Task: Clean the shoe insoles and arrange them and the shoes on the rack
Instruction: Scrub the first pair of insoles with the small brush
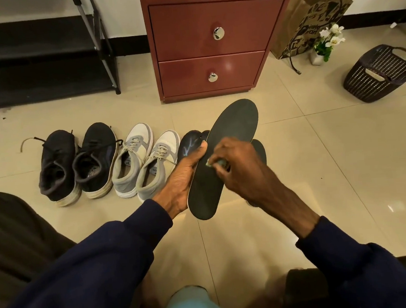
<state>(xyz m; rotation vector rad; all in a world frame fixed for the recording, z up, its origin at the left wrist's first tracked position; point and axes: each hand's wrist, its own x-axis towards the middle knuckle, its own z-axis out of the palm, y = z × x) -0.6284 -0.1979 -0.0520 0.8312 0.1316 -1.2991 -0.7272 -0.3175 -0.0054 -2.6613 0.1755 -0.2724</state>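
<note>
Head view: the left hand (184, 177) grips the dark insole (231, 127) along its edge, thumb on top, above the floor tiles (318, 157). The right hand (242, 167) pinches a small greenish wipe (218, 162) against its smooth matte face. Judged light, thin, flexible: support it mid-length to limit bending.

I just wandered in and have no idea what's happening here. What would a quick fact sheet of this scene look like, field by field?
Activity: cleaning an insole
Holding: left hand grips the black insole by its edge
Wiping: right hand pinches a small greenish cloth against it
Floor: black shoes and grey and white shoes in a row, dark insoles beside them
Background: rack at back left, red cabinet in the middle
</note>
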